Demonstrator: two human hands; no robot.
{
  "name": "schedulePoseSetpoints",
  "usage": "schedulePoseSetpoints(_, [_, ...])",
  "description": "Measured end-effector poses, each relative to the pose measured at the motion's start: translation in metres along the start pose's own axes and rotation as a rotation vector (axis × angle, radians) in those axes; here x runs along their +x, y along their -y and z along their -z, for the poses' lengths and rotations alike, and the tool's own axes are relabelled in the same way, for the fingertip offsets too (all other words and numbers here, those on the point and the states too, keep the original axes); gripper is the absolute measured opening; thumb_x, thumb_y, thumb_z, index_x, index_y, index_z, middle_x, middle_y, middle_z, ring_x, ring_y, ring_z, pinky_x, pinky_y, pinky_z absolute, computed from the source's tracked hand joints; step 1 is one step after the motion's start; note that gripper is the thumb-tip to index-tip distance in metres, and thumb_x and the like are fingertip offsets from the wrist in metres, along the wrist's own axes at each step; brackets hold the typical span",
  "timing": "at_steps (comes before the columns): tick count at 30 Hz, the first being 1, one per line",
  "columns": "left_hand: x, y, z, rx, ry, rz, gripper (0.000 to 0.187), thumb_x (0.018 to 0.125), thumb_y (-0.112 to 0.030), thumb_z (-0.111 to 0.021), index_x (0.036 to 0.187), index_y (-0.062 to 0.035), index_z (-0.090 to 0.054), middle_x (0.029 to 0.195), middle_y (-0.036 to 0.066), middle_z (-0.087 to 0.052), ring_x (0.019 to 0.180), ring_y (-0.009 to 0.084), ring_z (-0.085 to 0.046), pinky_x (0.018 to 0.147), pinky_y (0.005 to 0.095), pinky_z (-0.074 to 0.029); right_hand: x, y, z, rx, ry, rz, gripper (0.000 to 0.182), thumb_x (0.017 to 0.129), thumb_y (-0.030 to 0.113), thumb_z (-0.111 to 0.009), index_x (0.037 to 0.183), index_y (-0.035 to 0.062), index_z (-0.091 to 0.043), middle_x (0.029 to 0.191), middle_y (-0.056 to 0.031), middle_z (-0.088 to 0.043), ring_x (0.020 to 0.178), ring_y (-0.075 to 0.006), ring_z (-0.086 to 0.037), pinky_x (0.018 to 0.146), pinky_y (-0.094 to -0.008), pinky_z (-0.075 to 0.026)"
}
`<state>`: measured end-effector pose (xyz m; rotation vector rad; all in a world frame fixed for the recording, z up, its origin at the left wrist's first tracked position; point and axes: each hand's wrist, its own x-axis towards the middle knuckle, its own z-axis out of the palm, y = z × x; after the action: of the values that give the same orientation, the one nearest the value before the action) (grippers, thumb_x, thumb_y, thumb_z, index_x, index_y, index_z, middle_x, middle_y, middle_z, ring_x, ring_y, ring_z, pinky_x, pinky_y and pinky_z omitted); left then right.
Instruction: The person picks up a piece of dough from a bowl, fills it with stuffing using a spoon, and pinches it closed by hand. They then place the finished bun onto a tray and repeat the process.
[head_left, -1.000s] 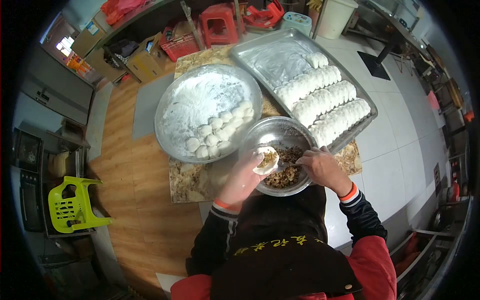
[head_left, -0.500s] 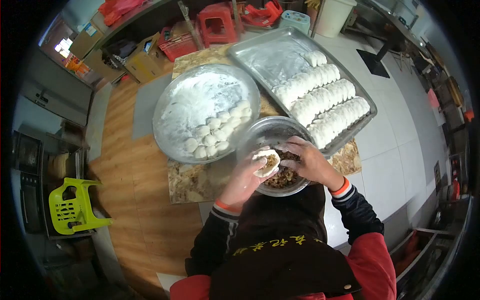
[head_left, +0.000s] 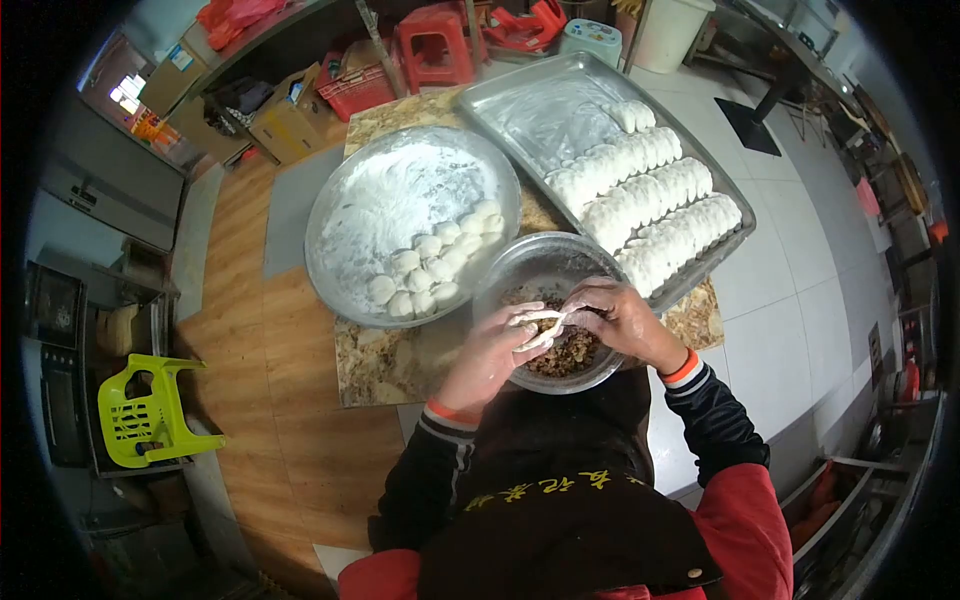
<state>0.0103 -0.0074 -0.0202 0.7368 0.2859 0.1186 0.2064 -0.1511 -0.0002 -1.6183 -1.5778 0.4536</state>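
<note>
Both hands meet over the filling bowl [head_left: 560,272]: the left hand [head_left: 497,345] cups a dumpling wrapper [head_left: 538,327] while the right hand [head_left: 617,315] pinches its edge closed. Best to press the seam evenly, keeping filling inside; finished dumplings [head_left: 650,205] line the tray [head_left: 545,115].

filling bowl [head_left: 520,275] partly hidden by hands

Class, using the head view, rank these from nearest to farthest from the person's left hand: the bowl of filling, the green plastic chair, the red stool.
1. Bowl of filling: right beside the left hand.
2. Green plastic chair: far left, on the floor.
3. Red stool: top of the view, beyond the table.
</note>
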Motion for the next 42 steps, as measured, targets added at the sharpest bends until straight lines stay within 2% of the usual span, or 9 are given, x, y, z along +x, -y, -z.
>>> schedulePoseSetpoints(7, [0.000, -0.003, -0.009, 0.086, -0.079, 0.002, 0.035, 0.097, -0.003, -0.053, 0.132, 0.0046, -0.052, 0.127, 0.013, -0.059, 0.115, 0.0225, -0.060, 0.100, 0.0363, -0.053, 0.002, 0.010, 0.002, 0.034, 0.057, 0.070, 0.029, 0.083, 0.008, -0.072, 0.110, 0.0003, -0.069, 0.105, -0.0196, -0.066, 0.100, -0.0397, -0.062, 0.091, -0.0445, -0.049])
schedulePoseSetpoints(16, [-0.001, -0.004, -0.007, -0.008, -0.004, -0.038, 0.039, 0.100, -0.010, -0.054, 0.136, 0.0056, -0.049, 0.133, 0.016, -0.058, 0.123, 0.0259, -0.058, 0.109, 0.0390, -0.045, 0.003, 0.023, 0.013, 0.141, 0.014, -0.049, 0.028, 0.083, 0.007, -0.071, 0.109, -0.0015, -0.068, 0.108, -0.0183, -0.066, 0.096, -0.0380, -0.063, 0.086, -0.0425, -0.051])
schedulePoseSetpoints(22, [-0.004, -0.003, -0.003, 0.027, 0.017, 0.014, 0.039, 0.102, -0.007, -0.047, 0.137, 0.0103, -0.045, 0.135, 0.017, -0.053, 0.123, 0.0266, -0.057, 0.105, 0.0369, -0.049, 0.004, 0.011, 0.005, 0.071, 0.152, 0.038, 0.034, 0.082, 0.006, -0.071, 0.115, -0.0006, -0.065, 0.114, -0.0195, -0.062, 0.101, -0.0394, -0.060, 0.086, -0.0424, -0.050])
schedulePoseSetpoints(25, [-0.007, -0.001, 0.001, 0.024, -0.026, 0.047, 0.039, 0.101, -0.010, -0.052, 0.136, 0.0063, -0.049, 0.133, 0.017, -0.058, 0.123, 0.0273, -0.058, 0.112, 0.0409, -0.042, 0.005, 0.015, 0.003, -0.057, 0.161, 0.118, 0.037, 0.083, 0.005, -0.069, 0.119, 0.0007, -0.063, 0.114, -0.0197, -0.060, 0.104, -0.0401, -0.058, 0.087, -0.0430, -0.049])
schedulePoseSetpoints(28, [-0.006, 0.001, 0.000, 0.023, -0.003, 0.030, 0.040, 0.101, -0.005, -0.047, 0.137, 0.0119, -0.044, 0.135, 0.018, -0.053, 0.124, 0.0275, -0.056, 0.106, 0.0377, -0.048, 0.007, 0.020, 0.003, -0.117, 0.145, 0.160, 0.037, 0.083, 0.004, -0.068, 0.120, 0.0015, -0.062, 0.113, -0.0187, -0.059, 0.103, -0.0397, -0.058, 0.087, -0.0442, -0.049])
schedulePoseSetpoints(31, [-0.006, -0.001, -0.002, -0.045, 0.015, -0.007, 0.039, 0.100, -0.003, -0.046, 0.135, 0.0129, -0.045, 0.134, 0.018, -0.053, 0.123, 0.0274, -0.057, 0.105, 0.0370, -0.049, 0.007, 0.030, 0.007, 0.010, 0.089, 0.082, 0.031, 0.083, 0.001, -0.067, 0.113, -0.0013, -0.064, 0.109, -0.0172, -0.061, 0.106, -0.0380, -0.058, 0.090, -0.0446, -0.049])
schedulePoseSetpoints(34, [-0.007, 0.003, 0.003, -0.101, 0.028, 0.006, 0.037, 0.100, -0.002, -0.046, 0.133, 0.0135, -0.046, 0.133, 0.018, -0.054, 0.121, 0.0259, -0.057, 0.104, 0.0357, -0.050, 0.011, 0.031, 0.001, -0.030, 0.104, 0.191, 0.032, 0.081, 0.002, -0.067, 0.113, 0.0000, -0.064, 0.106, -0.0185, -0.060, 0.097, -0.0391, -0.059, 0.084, -0.0443, -0.049])
schedulePoseSetpoints(37, [-0.008, -0.005, -0.006, 0.018, 0.026, 0.046, 0.036, 0.099, -0.001, -0.046, 0.132, 0.0133, -0.047, 0.132, 0.017, -0.055, 0.120, 0.0251, -0.058, 0.105, 0.0351, -0.050, 0.011, 0.029, 0.001, -0.017, 0.149, 0.139, 0.028, 0.078, -0.003, -0.069, 0.106, -0.0015, -0.067, 0.103, -0.0164, -0.064, 0.099, -0.0375, -0.062, 0.089, -0.0437, -0.050])
schedulePoseSetpoints(42, [-0.009, -0.002, 0.000, 0.020, 0.031, 0.036, 0.033, 0.097, -0.007, -0.055, 0.128, 0.0058, -0.057, 0.130, 0.016, -0.060, 0.121, 0.0256, -0.060, 0.109, 0.0409, -0.045, 0.012, 0.029, -0.001, -0.086, 0.181, 0.140, 0.029, 0.076, -0.002, -0.070, 0.104, -0.0006, -0.068, 0.102, -0.0158, -0.065, 0.097, -0.0373, -0.063, 0.089, -0.0446, -0.050])
